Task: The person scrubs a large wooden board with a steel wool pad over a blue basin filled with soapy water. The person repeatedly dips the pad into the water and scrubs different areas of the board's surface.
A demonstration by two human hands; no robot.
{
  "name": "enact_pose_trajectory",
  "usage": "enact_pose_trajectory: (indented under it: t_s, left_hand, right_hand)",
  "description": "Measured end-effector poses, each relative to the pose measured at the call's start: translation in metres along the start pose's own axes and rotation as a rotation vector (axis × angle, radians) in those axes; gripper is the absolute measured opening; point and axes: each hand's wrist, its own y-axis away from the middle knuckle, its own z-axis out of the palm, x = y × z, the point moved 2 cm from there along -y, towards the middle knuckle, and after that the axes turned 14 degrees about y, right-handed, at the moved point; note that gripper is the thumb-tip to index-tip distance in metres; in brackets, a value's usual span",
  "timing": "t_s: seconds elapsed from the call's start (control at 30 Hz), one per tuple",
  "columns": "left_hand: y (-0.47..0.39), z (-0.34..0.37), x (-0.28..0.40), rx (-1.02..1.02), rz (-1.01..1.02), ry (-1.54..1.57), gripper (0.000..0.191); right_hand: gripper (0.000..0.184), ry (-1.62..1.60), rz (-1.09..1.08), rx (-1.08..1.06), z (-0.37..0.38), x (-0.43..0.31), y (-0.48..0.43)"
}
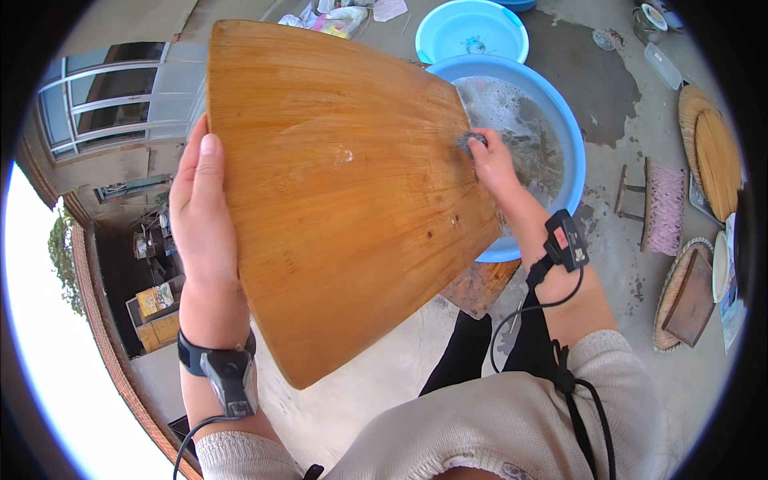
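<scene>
A large wooden board (pixel 342 198) with rounded corners is held up at a tilt before me, its surface wet and marked with a few pale spots. My left hand (pixel 204 210) grips its left edge, thumb on the face and fingers mostly hidden behind. In my right hand (pixel 495 159) is a grey scouring pad (pixel 471 143), pressed against the board near its right end. Behind that end stands a blue plastic basin (pixel 573 156) of cloudy, sudsy water. The board's lower right end overlaps the basin, and I cannot tell whether it rests inside.
A lighter blue basin (pixel 435 30) stands beyond. Under the near basin shows a wooden support (pixel 480 288). Rightward are a stool with a woven pink seat (pixel 665 207), a round wooden lid (pixel 718 162), and a wicker tray (pixel 666 300) bearing a brown board (pixel 690 300). Plastic bags (pixel 345 21) lie at the top.
</scene>
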Motion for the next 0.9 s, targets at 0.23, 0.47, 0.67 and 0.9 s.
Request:
enact_pose_trajectory:
  t_s: [0.23,0.47,0.67,0.9]
  left_hand:
    - [0.012,-0.024,0.009,-0.069,-0.25,0.327,0.052]
    - [0.025,-0.023,-0.008,0.017,-0.202,0.275,0.051]
    - [0.02,-0.03,-0.012,0.053,-0.215,0.249,0.049]
    - [0.02,-0.029,-0.014,0.077,-0.236,0.183,0.047]
  right_hand:
    - [0.017,-0.213,-1.003,0.0,0.045,-0.268,0.17]
    - [0.02,0.662,-0.119,0.209,0.029,-0.104,0.061]
    - [0.014,0.26,-0.363,0.167,0.044,-0.125,0.099]
    - [0.009,0.115,-0.526,0.082,0.031,-0.084,0.144]
